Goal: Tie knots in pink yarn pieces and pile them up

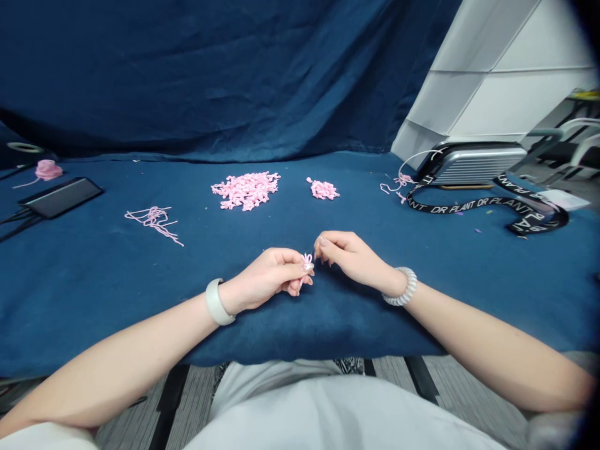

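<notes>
A small pink knotted cord piece (307,262) sits between my hands, pinched in the fingertips of my left hand (265,278). My right hand (351,257) curls just beside it, its fingertips at the top of the piece. I cannot tell whether those fingers touch the cord or hold a strand. A pile of similar pink knots (246,190) lies ahead on the blue cloth (197,250), with a smaller pile (322,189) to its right. A loose length of pink cord (154,224) lies further left.
A pink yarn ball (48,169) and a black tablet (60,197) lie at the far left. On the right are a silver case (471,164), a black printed strap (487,203) and a tangled pink strand (398,184). The cloth-covered table's front edge runs below my forearms.
</notes>
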Demonstrator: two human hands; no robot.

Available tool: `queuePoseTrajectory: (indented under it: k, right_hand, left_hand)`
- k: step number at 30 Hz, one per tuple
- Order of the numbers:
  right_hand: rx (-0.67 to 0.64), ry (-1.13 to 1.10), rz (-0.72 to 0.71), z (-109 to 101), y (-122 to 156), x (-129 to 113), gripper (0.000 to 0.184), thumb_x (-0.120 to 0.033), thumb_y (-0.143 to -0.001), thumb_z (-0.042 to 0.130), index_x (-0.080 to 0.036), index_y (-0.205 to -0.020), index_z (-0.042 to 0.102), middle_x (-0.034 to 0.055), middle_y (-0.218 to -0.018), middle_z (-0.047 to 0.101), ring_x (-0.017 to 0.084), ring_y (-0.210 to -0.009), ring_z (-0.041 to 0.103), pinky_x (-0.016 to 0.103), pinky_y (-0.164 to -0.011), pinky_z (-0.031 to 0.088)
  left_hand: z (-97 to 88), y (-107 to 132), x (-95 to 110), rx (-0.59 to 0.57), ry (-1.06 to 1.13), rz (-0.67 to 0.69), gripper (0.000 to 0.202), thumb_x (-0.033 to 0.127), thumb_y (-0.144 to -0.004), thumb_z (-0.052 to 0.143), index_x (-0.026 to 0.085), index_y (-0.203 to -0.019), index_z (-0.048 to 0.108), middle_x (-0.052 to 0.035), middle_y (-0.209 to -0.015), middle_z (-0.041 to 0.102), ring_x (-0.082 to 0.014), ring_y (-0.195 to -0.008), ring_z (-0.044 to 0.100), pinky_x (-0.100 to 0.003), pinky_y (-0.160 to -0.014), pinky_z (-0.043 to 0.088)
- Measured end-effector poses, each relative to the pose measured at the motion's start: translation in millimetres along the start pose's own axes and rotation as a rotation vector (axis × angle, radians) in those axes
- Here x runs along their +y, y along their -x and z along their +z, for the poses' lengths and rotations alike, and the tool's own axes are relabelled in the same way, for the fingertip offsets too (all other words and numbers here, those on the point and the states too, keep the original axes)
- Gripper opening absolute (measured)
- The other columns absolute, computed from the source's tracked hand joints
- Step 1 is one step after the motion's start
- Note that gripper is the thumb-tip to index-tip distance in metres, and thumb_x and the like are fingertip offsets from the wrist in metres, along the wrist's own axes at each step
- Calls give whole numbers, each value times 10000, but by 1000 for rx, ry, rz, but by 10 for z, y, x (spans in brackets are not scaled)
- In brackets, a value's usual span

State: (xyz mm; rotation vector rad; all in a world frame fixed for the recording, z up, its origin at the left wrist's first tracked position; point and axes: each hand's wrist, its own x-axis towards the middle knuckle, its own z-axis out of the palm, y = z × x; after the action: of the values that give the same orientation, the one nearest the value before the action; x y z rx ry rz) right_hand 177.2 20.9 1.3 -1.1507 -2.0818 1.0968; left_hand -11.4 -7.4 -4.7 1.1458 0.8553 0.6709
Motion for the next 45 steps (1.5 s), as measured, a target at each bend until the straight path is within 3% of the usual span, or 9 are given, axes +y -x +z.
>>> queuePoseTrajectory:
  k: [4,7,13,18,24,28,33,40,45]
  right_hand:
    - [-223,15,55,17,13,10,680,-646,-820,230,-60,-642,524,19,-614,533,-26,-552,422,100,-602,346]
    - [-295,40,46,52,33,4,703,-665,-806,236,-59,-661,560,25,-618,546,-24,-547,420,96,-573,327]
    - [-299,195,30,83,40,-2,640,-644,-782,356,-54,-621,542,1,-566,499,-41,-507,311,103,-505,226]
    - [-288,99,43,78,26,-11,580,-595,-807,355,-72,-676,570,2,-651,555,-36,-555,391,85,-547,280]
    - [-178,117,37,11,5,3,536,-551,-814,382,-63,-681,563,8,-659,549,-37,-572,387,81,-565,279]
    - [-91,196,10,3,14,-7,460,-489,-821,417,-79,-715,599,-5,-638,538,-42,-559,363,84,-552,257]
    - [-9,201,-84,65,56,-58,385,-439,-807,481,-103,-684,622,-8,-691,591,-46,-588,442,78,-601,306]
    - [176,251,-201,63,59,-55,311,-350,-817,490,-106,-664,605,-9,-700,592,-45,-637,478,75,-651,339]
    - [267,276,-213,47,45,-28,343,-374,-829,468,-95,-659,575,-8,-697,580,-43,-635,464,84,-651,338]
  left_hand:
    - [15,0,-3,43,-221,49,222,291,-770,609,105,-648,594,-27,-558,568,-70,-476,502,-189,-511,424]
    - [31,10,-21,49,-383,88,212,298,-777,586,116,-667,595,-35,-601,602,-86,-496,532,-200,-521,442]
    - [58,28,-48,83,-603,122,180,266,-790,539,137,-686,608,-24,-583,612,-103,-513,569,-188,-515,440]
    - [50,16,-34,107,-560,120,224,333,-797,557,137,-698,602,-28,-601,618,-104,-528,579,-189,-519,446]
    - [-3,-40,-31,123,-321,70,202,318,-763,628,116,-772,623,-41,-639,627,-98,-593,597,-201,-601,480]
    - [-28,-47,-29,115,-46,-76,227,289,-706,701,108,-826,636,-67,-806,654,-88,-671,610,-229,-691,500]
    - [-26,-20,-40,-15,-80,-219,265,293,-684,724,83,-830,651,-60,-737,638,-75,-629,575,-226,-673,475]
    - [-33,-25,-46,51,-298,53,262,355,-740,660,96,-709,640,-25,-645,586,-80,-613,493,-213,-609,392]
    - [-24,-22,-24,86,-304,67,285,391,-767,623,107,-779,634,-58,-779,643,-94,-666,536,-222,-640,425]
